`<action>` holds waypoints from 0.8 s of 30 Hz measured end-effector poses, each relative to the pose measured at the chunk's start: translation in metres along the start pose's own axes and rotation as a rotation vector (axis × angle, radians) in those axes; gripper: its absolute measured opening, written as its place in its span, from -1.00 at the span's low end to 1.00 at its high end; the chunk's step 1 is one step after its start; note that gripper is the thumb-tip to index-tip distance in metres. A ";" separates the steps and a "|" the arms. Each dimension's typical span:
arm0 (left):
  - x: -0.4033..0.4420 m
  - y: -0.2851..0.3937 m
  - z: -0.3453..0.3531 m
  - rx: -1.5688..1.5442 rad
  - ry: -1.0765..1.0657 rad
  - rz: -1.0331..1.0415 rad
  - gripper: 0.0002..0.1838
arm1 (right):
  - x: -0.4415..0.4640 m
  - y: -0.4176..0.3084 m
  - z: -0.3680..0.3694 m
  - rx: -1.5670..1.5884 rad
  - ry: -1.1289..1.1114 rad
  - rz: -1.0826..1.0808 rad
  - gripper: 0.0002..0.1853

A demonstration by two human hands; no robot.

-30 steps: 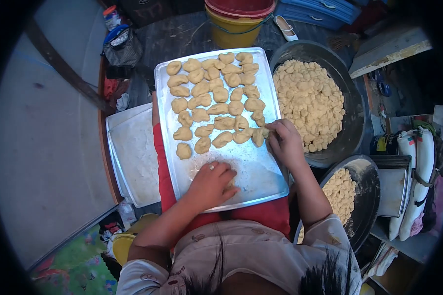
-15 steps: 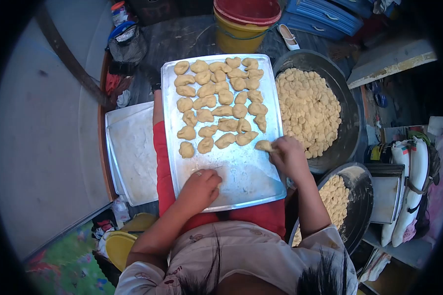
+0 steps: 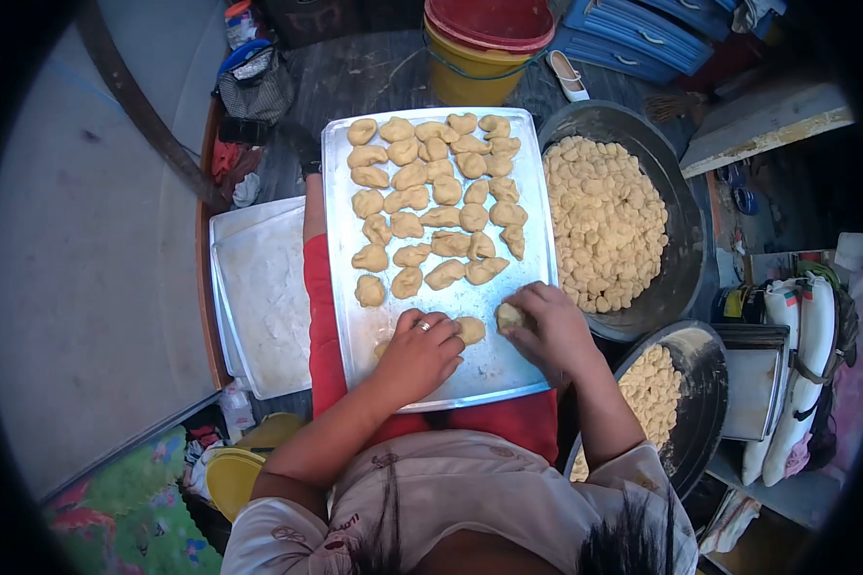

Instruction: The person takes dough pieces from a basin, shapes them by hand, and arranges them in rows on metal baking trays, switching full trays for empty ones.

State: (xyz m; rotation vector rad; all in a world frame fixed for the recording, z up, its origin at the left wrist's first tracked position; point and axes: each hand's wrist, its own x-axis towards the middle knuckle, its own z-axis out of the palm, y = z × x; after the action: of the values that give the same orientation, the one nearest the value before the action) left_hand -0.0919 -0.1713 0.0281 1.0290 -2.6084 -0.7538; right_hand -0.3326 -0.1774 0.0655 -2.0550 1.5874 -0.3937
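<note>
A metal tray [image 3: 489,379] rests on my lap, with rows of shaped dough pieces [image 3: 446,190] over its far part. My left hand [image 3: 417,359] is low over the near part of the tray, fingers curled downward. One dough piece [image 3: 470,331] lies by its fingertips, and another [image 3: 382,349] shows partly at its left side. What lies under the palm is hidden. Near the tray's right edge, my right hand [image 3: 545,331] has its thumb and fingers closed on a dough lump [image 3: 510,317].
A large dark basin [image 3: 686,206] of dough pieces stands to the right, with a second basin [image 3: 705,383] nearer me. Empty trays [image 3: 273,307] lie at left. A yellow bucket [image 3: 470,77] stands beyond the tray, beside a white shoe [image 3: 568,77].
My right hand has brought a dough lump lower on the tray, away from the rows. My left hand has shifted right, and loose dough pieces now show beside it.
</note>
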 end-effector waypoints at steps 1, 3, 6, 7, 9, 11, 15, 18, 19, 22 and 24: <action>-0.001 0.000 -0.001 -0.002 0.000 -0.002 -0.72 | -0.001 0.002 -0.001 0.000 -0.003 0.000 -0.77; -0.002 -0.002 -0.004 -0.052 -0.007 0.037 -0.77 | -0.002 0.008 -0.004 0.184 -0.240 0.067 -0.73; -0.012 -0.007 -0.010 -0.104 0.146 -0.004 -0.76 | 0.010 0.030 0.005 0.067 0.119 0.009 -0.72; -0.015 -0.011 -0.012 -0.104 0.140 -0.002 -0.76 | 0.016 0.029 0.006 0.186 0.202 0.178 -0.72; -0.020 -0.019 -0.019 0.002 0.352 -0.187 -0.72 | 0.025 0.037 0.010 0.158 0.256 0.138 -0.72; -0.020 -0.028 -0.024 0.085 0.379 -0.228 -0.70 | 0.032 0.039 0.017 0.055 0.314 0.041 -0.70; -0.005 -0.039 -0.033 0.181 0.367 -0.290 -0.67 | 0.033 0.013 0.015 -0.086 0.384 -0.071 -0.68; 0.007 -0.057 -0.024 0.235 0.355 -0.223 -0.68 | 0.035 -0.002 0.022 -0.115 0.333 -0.177 -0.67; 0.011 -0.063 -0.024 0.284 0.364 -0.193 -0.69 | 0.036 -0.004 0.026 -0.130 0.307 -0.202 -0.65; 0.010 -0.069 -0.025 0.309 0.407 -0.172 -0.69 | 0.033 -0.008 0.029 -0.158 0.264 -0.281 -0.60; 0.003 -0.064 -0.032 0.282 0.436 -0.179 -0.69 | 0.026 -0.010 0.029 0.136 -0.114 -0.366 -0.58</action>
State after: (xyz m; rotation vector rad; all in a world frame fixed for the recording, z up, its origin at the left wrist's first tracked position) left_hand -0.0453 -0.2255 0.0199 1.3432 -2.2997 -0.1606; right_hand -0.3025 -0.1946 0.0446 -2.2163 1.0863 -0.4888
